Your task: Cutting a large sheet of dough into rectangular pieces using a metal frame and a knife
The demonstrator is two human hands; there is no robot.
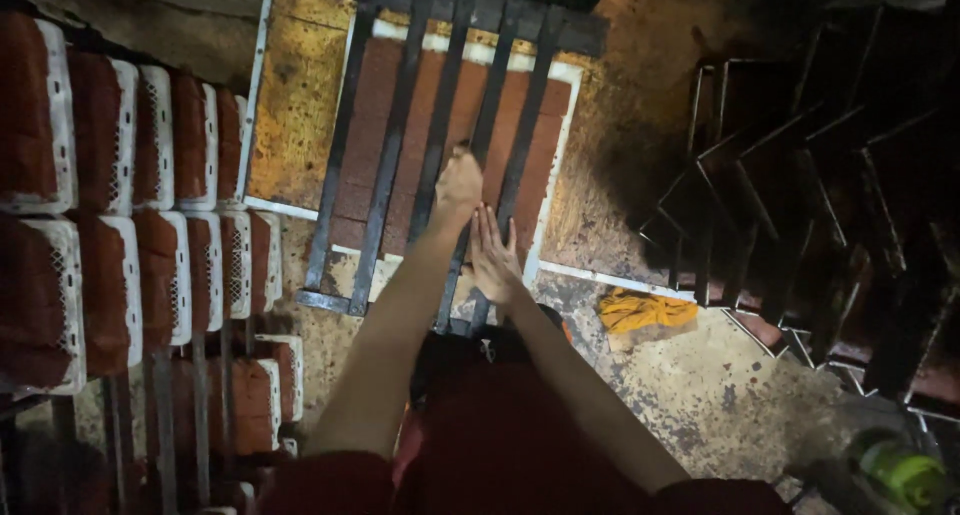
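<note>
Head view looks straight down on a dark metal grille of 5 long bars lying over a tray of reddish-brown blocks framed in white. The bars run away from the person, their near ends by the body, their far ends at the top of the frame.

The left hand is further out, resting on the 3rd bar with its fingers curled, though whether they close around the bar cannot be told. The right hand lies nearer the body, just beside the left forearm, fingers straight and pressed flat together on the neighbouring bar, holding nothing.

Stacked white-edged trays of blocks stand to the left; a yellow cloth lies on the floor to the right.
</note>
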